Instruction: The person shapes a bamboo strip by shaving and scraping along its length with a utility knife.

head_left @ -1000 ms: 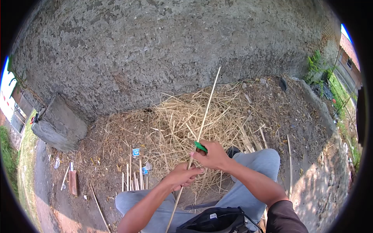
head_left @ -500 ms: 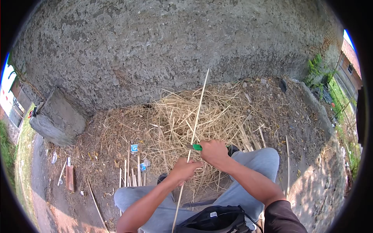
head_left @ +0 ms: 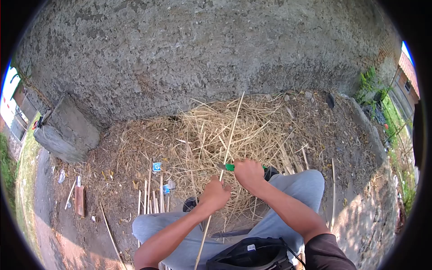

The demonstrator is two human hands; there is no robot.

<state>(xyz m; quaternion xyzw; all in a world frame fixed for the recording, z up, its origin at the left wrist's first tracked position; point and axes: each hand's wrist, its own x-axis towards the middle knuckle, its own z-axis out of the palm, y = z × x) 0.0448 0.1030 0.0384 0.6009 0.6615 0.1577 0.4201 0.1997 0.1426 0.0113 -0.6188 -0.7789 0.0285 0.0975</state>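
A long, thin pale strip [head_left: 233, 128] runs from near the wall down between my legs. My left hand [head_left: 215, 193] is closed around its middle part. Just above and to the right, my right hand [head_left: 249, 173] grips a knife [head_left: 229, 167] with a green handle, its blade pointing left and lying against the strip. Behind both hands spreads a heap of pale shavings [head_left: 211, 130] on the ground.
A rough grey wall [head_left: 202, 54] rises ahead. At the left stand a concrete block [head_left: 72, 130] and a reddish-brown piece [head_left: 79, 200]. Several cut strips [head_left: 155, 202] lie left of the heap near a blue packet [head_left: 156, 167]. A black bag [head_left: 252, 258] is at my lap.
The strip's top end has moved down and left from its first position. My right hand has shifted slightly right and turned, so the blade now lies across the strip.
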